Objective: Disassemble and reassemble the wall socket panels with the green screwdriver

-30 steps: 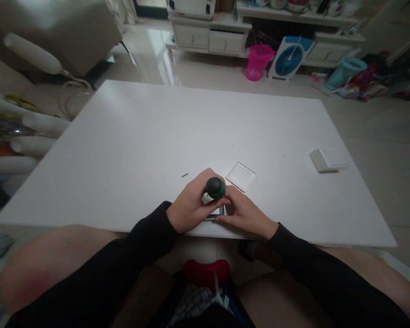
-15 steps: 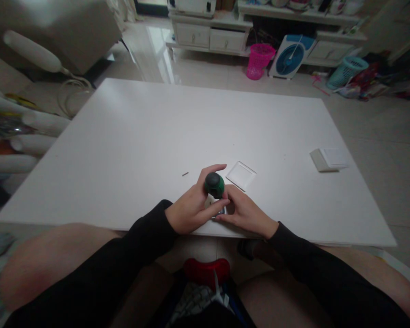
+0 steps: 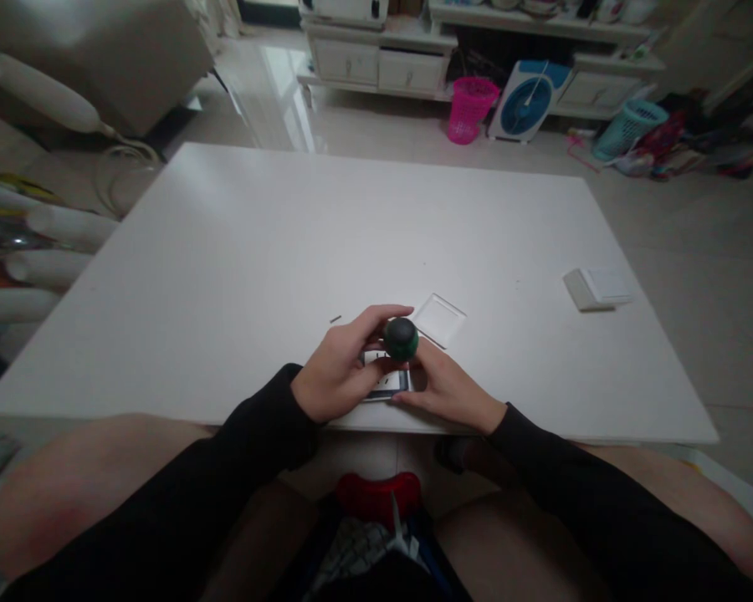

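A screwdriver (image 3: 401, 339) stands nearly upright, its dark green handle end facing me. My left hand (image 3: 345, 364) curls round that handle, thumb in front and index finger behind. Beneath it a white wall socket (image 3: 386, 380) with slots and a dark edge lies near the table's front edge, partly covered by my hands. My right hand (image 3: 443, 380) grips the socket's right side, thumb at the near corner and fingers close to the screwdriver. The screwdriver's tip is hidden. Just beyond lies a square white cover frame (image 3: 440, 320). A small screw (image 3: 335, 318) rests left of my hands.
On the white table (image 3: 276, 242), a small white box-like piece (image 3: 596, 288) sits near the right edge. A red object (image 3: 380, 497) is below the front edge, between my legs. Past the table stand a pink basket (image 3: 470, 109) and a blue-and-white fan (image 3: 527, 100).
The screwdriver handle has tipped a little to the right and more upright. My left hand has shifted slightly left, showing more of the socket. The whole view has moved slightly.
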